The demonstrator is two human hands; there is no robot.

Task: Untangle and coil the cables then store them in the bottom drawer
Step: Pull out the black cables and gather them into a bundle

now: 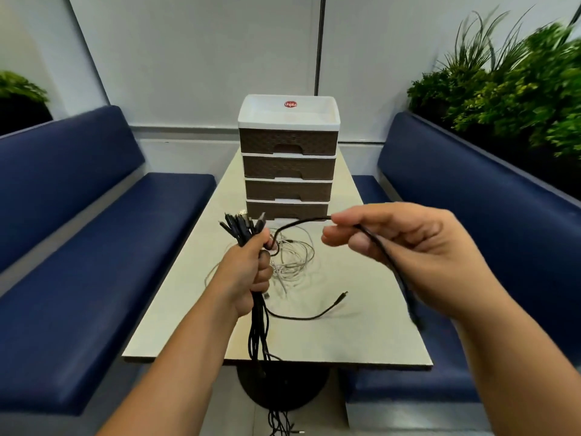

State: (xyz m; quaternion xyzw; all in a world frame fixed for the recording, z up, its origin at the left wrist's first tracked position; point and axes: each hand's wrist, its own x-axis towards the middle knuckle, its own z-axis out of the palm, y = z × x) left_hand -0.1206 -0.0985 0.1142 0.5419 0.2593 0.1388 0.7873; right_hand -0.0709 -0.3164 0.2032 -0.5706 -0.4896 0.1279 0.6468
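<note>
From the head view, the left hand (248,272) holds a bundle of thin black cables (242,229) in a closed grip above the pale table (361,325). The right hand (399,247) pinches one black cable (295,223). Tangled white cables (295,256) lie before the shut bottom drawer (287,209).

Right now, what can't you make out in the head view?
- Bottom drawer: front partly hidden by the black cable bundle and right hand.
- Cable count in the left hand: strands overlap, can't tell.
- Single black cable below the right hand: motion-blurred.
- White cables: knotted or loose, too fine.
</note>
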